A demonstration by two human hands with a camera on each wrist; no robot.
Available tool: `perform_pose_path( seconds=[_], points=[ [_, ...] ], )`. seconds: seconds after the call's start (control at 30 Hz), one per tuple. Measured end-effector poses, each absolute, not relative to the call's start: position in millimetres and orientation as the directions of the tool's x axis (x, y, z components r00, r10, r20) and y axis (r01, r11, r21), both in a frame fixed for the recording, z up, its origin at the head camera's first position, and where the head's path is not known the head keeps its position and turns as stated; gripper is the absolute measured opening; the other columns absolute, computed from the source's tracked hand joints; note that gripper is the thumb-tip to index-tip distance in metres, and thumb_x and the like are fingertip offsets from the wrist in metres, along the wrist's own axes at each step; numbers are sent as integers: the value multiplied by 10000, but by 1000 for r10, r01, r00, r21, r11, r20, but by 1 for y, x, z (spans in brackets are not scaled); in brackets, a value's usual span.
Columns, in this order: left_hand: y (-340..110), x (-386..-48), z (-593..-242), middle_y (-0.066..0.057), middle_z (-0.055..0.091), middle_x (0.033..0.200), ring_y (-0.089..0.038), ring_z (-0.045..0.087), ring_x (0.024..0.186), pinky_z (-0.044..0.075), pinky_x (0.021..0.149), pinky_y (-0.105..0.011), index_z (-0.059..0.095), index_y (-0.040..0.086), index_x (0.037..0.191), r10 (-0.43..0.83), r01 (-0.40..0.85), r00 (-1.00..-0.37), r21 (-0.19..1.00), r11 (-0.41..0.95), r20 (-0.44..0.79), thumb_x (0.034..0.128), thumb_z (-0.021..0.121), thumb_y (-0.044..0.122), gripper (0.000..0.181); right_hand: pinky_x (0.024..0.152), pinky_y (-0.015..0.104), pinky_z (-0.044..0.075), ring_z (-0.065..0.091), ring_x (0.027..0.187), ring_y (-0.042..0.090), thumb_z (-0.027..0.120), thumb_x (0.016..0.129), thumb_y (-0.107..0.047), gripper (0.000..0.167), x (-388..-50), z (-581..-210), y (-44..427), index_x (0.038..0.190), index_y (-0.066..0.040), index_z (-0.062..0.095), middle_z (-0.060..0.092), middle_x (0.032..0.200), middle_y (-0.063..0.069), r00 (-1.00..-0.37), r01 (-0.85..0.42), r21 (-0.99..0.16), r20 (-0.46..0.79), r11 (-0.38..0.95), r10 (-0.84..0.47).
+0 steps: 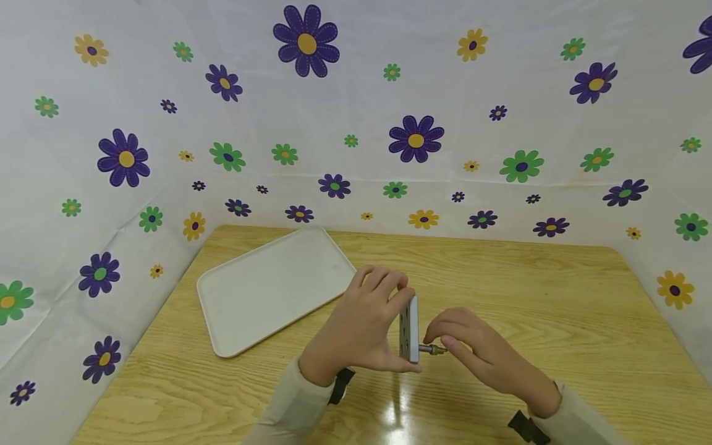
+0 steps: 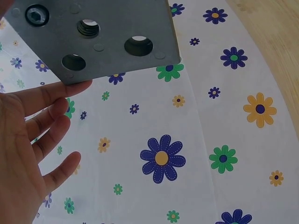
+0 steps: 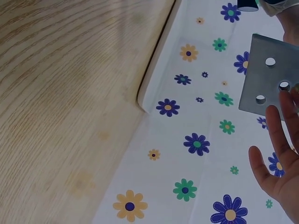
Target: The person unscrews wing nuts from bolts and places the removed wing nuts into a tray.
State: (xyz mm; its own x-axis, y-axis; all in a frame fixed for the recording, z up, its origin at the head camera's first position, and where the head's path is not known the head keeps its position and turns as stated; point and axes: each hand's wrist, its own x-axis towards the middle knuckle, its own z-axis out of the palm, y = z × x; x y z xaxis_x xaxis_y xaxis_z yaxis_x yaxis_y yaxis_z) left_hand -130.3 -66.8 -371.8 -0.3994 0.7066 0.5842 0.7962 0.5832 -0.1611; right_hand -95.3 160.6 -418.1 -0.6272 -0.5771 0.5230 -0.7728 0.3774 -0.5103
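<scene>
Gripping a flat grey metal plate [image 1: 414,329] with round holes between thumb and fingers, the left hand [image 1: 364,324] holds it upright above the pale wood-grain table [image 1: 534,290], while the right hand [image 1: 484,352] bends its fingers beside the slim brass-ended metal rod [image 1: 431,349] projecting from it, whether pinching I cannot tell. The left wrist view shows a dark round socket head [image 2: 37,15] near three open holes. The right wrist view shows several right-hand fingers apart, overlapping the plate.
</scene>
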Motion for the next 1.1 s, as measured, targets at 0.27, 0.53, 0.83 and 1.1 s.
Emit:
perform_pose_path(
  seconds=[0.27, 0.53, 0.83, 1.1],
  points=[
    [-67, -131, -373, 15, 513, 1036, -164, 463, 950, 388, 920, -354, 621, 178, 991, 711, 796, -399, -166, 582, 580, 440, 646, 852, 871, 870, 299, 432, 540, 958, 88, 611, 884, -83, 171, -99, -419, 159, 993, -213, 625, 612, 992, -88, -527, -849, -391, 601, 355, -601],
    [-67, -131, -373, 19, 514, 1033, -160, 463, 942, 392, 911, -351, 610, 176, 979, 707, 793, -385, -179, 582, 594, 439, 620, 871, 880, 848, 457, 442, 590, 782, 129, 452, 967, -284, 276, -100, -416, 149, 850, -129, 648, 637, 805, -39, -233, -883, 115, 733, 454, -639],
    [-67, -131, -372, 20, 512, 1039, -161, 458, 942, 388, 908, -350, 617, 177, 993, 709, 791, -397, -175, 587, 584, 443, 628, 863, 879, 824, 466, 442, 603, 718, 152, 482, 959, -270, 276, -103, -420, 147, 826, -96, 649, 639, 766, -6, -111, -854, 227, 799, 469, -591],
    [-66, -131, -372, 18, 520, 1032, -162, 466, 943, 391, 911, -352, 625, 180, 989, 705, 794, -394, -168, 584, 589, 442, 637, 857, 870, 933, 310, 372, 563, 895, 111, 592, 913, -188, 97, -103, -420, 156, 993, -145, 626, 630, 920, -45, -425, -904, -324, 733, 277, -530]
  ],
)
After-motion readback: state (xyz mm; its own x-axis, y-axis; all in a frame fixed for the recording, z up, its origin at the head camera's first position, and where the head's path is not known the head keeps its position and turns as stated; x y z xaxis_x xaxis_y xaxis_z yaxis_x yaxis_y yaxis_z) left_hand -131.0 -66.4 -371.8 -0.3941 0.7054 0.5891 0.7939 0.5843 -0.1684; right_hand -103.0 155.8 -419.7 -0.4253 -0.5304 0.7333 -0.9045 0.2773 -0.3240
